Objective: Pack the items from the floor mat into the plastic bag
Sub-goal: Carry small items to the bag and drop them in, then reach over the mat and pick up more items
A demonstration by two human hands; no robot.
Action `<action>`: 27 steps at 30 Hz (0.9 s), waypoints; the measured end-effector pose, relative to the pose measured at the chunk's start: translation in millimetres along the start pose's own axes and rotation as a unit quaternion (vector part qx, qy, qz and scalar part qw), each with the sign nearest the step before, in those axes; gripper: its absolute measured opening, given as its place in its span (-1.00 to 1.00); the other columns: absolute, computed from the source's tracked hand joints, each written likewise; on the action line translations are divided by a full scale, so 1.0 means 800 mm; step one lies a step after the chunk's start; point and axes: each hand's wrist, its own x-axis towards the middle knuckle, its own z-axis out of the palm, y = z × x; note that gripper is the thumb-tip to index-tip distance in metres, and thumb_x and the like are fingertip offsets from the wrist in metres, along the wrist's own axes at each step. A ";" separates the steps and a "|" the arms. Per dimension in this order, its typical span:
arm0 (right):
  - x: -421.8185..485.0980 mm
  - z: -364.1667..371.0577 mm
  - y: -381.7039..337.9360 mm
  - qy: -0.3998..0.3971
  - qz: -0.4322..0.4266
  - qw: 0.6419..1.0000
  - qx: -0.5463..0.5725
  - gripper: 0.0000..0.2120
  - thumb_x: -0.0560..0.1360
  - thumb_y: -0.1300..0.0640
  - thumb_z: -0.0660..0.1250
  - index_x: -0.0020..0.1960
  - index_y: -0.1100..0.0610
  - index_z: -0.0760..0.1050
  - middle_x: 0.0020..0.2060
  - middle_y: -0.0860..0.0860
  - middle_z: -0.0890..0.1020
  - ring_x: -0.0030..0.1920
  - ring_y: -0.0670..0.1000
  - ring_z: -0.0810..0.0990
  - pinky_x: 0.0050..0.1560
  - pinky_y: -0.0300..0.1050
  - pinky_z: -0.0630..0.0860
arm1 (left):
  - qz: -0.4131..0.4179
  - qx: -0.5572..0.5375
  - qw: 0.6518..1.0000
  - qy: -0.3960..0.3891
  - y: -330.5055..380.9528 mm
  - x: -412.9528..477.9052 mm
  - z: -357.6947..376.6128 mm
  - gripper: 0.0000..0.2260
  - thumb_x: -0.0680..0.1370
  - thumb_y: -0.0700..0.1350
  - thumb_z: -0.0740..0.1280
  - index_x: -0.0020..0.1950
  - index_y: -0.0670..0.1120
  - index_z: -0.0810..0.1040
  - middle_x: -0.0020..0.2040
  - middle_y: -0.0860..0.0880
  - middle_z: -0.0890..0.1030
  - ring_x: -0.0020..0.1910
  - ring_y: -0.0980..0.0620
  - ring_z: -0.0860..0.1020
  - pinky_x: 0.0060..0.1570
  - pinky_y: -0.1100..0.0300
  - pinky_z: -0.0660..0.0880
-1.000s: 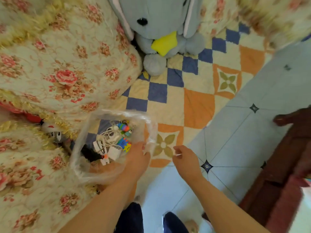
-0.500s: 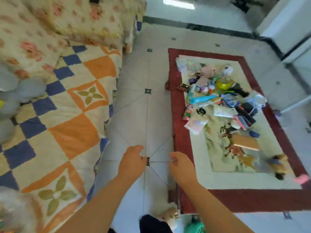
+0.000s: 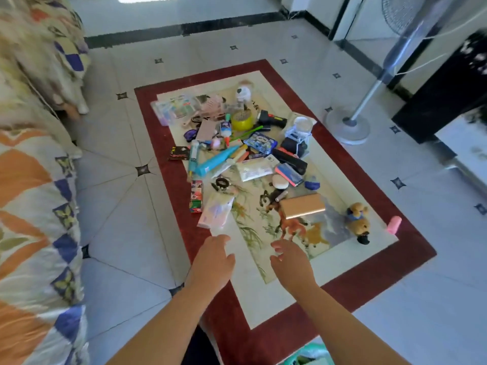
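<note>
A floor mat (image 3: 411,255) with a dark red border and a cream middle lies on the tiled floor. Several small items are heaped on it: a teal tube (image 3: 217,160), a pink tissue pack (image 3: 215,210), a tan box (image 3: 302,206), a brown plush dog (image 3: 358,222), a yellow tape roll (image 3: 241,120). My left hand (image 3: 214,262) hovers over the mat's near edge, just below the tissue pack, fingers loosely apart and holding nothing. My right hand (image 3: 291,262) hovers beside it, fingers spread, also holding nothing. The plastic bag is out of view.
A quilted bed with orange and blue patches (image 3: 31,219) fills the left side. A standing fan's base (image 3: 347,125) rests right of the mat, beside a dark cabinet (image 3: 445,101). A green object (image 3: 308,355) shows at the bottom edge.
The view has swung from the bag on the bed to the mat. My left hand let go of the bag, and both hands moved forward over the mat's near edge, fingers opening.
</note>
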 end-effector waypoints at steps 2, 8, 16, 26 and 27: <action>0.032 -0.006 0.007 0.003 0.027 1.000 0.007 -0.69 0.50 0.21 0.22 0.24 0.06 0.46 0.17 0.00 0.53 0.15 -0.02 0.52 0.21 -0.16 0.43 | 0.008 0.023 0.999 -0.022 0.006 0.037 0.003 -0.60 0.54 -0.12 0.24 0.39 -0.06 0.34 0.27 -0.07 0.44 0.22 -0.02 0.45 0.19 0.15 0.39; 0.148 -0.004 0.016 0.015 0.111 0.994 0.001 -0.71 0.48 0.21 0.24 0.18 0.06 0.49 0.19 0.00 0.54 0.12 0.00 0.54 0.13 -0.17 0.47 | 0.004 0.047 0.994 -0.097 0.003 0.172 0.016 -0.57 0.55 -0.11 0.25 0.41 -0.08 0.28 0.32 -0.09 0.40 0.33 -0.01 0.37 0.28 0.15 0.32; 0.312 0.022 0.033 0.006 0.177 0.983 -0.047 -0.69 0.49 0.17 0.24 0.22 0.04 0.46 0.16 0.03 0.53 0.14 0.06 0.52 0.13 -0.04 0.48 | -0.055 0.164 0.976 -0.134 -0.046 0.336 0.056 -0.27 0.50 0.09 0.31 0.51 -0.07 -0.03 0.49 -0.18 0.06 0.49 -0.15 0.06 0.43 0.06 0.08; 0.413 0.048 0.076 0.064 0.201 0.962 -0.176 -0.72 0.39 0.08 0.39 0.09 0.03 0.49 0.11 -0.01 0.51 0.19 0.06 0.43 0.22 -0.01 0.35 | -0.043 0.192 0.979 -0.052 -0.084 0.370 0.117 -0.22 0.41 -0.01 0.44 0.50 0.03 0.07 0.49 -0.20 0.03 0.47 -0.31 0.02 0.35 -0.15 0.23; 0.416 0.050 0.080 0.066 0.196 0.962 -0.180 -0.71 0.38 0.08 0.39 0.08 0.04 0.48 0.11 -0.01 0.51 0.21 0.05 0.42 0.24 -0.02 0.33 | -0.035 0.187 0.981 -0.032 -0.088 0.371 0.119 -0.24 0.37 -0.04 0.47 0.48 0.03 0.15 0.48 -0.21 0.08 0.45 -0.33 0.06 0.31 -0.19 0.26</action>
